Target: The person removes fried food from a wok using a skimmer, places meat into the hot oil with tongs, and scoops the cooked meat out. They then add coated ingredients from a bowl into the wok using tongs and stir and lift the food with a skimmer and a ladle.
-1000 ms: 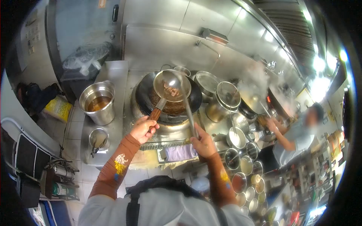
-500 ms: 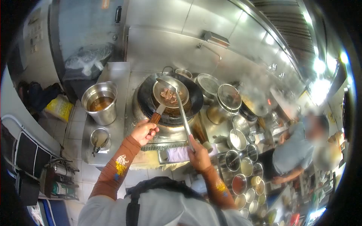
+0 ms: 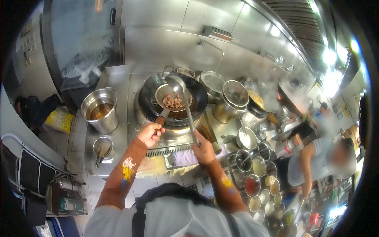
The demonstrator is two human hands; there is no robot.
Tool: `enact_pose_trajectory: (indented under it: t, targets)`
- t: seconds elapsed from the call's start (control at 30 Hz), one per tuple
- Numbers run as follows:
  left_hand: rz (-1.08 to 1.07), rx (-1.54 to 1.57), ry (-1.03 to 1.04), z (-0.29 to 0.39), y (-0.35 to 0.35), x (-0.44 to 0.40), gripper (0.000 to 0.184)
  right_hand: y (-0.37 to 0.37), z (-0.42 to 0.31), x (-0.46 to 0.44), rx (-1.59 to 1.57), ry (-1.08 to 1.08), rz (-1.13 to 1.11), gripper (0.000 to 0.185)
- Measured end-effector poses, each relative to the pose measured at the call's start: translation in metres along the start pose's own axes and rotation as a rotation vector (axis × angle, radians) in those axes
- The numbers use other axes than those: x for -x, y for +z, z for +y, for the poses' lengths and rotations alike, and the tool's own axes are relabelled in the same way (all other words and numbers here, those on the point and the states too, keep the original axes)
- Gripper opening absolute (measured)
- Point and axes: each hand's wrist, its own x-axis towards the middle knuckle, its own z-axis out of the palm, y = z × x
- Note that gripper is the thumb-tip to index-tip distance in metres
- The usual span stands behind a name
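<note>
My left hand (image 3: 150,135) is wrapped round the wooden handle of a round strainer (image 3: 161,94), which is held over a dark wok (image 3: 200,94). Pieces of meat (image 3: 173,101) lie in the strainer. My right hand (image 3: 203,150) grips the long metal handle of a ladle (image 3: 175,82). The ladle's bowl is at the far rim of the strainer, and its shaft crosses above the strainer's right side. Whether the bowl touches the strainer I cannot tell. Most of the wok's inside is hidden beneath the strainer.
A steel pot (image 3: 99,111) of brown liquid stands left of the wok, with a smaller container (image 3: 103,148) of utensils nearer me. At right are a strainer over a pot (image 3: 226,112), several seasoning containers (image 3: 259,166) and a steaming wok (image 3: 256,99). A co-worker (image 3: 300,168) stands at far right.
The view has shifted slightly. The ladle's bowl has moved up a little, and my right hand is a bit farther forward. The co-worker has leaned with an arm stretched down; another person shows behind.
</note>
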Motion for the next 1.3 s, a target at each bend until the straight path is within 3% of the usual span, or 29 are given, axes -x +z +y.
enact_pose_trajectory:
  t: [0.3, 0.37, 0.7, 0.83, 0.93, 1.13, 1.23, 1.3]
  targets:
    - [0.020, 0.141, -0.096, 0.011, -0.002, -0.055, 0.014, -0.029, -0.037, 0.005, -0.175, 0.094, 0.093, 0.058]
    - [0.027, 0.137, -0.103, 0.005, -0.004, -0.056, 0.023, -0.036, -0.043, 0.015, -0.147, 0.137, 0.046, 0.057]
    - [0.012, 0.128, -0.114, -0.002, -0.006, -0.057, 0.025, 0.041, 0.023, 0.050, -0.102, 0.102, 0.099, 0.058]
    - [0.030, 0.130, -0.115, -0.002, -0.005, -0.057, 0.024, 0.047, 0.029, 0.049, -0.049, 0.014, 0.176, 0.058]
    - [0.015, 0.118, -0.112, 0.001, 0.000, -0.052, 0.014, 0.043, 0.028, 0.050, -0.082, 0.141, 0.084, 0.058]
    - [-0.004, 0.140, -0.123, 0.000, -0.003, -0.055, 0.023, 0.041, 0.024, 0.050, -0.126, 0.122, 0.108, 0.057]
    - [0.083, 0.168, -0.189, 0.014, 0.017, -0.047, 0.019, 0.049, 0.042, 0.051, -0.096, -0.017, 0.137, 0.057]
    - [0.004, 0.215, -0.227, 0.016, 0.002, -0.074, 0.016, 0.042, 0.032, 0.050, -0.084, 0.062, 0.086, 0.057]
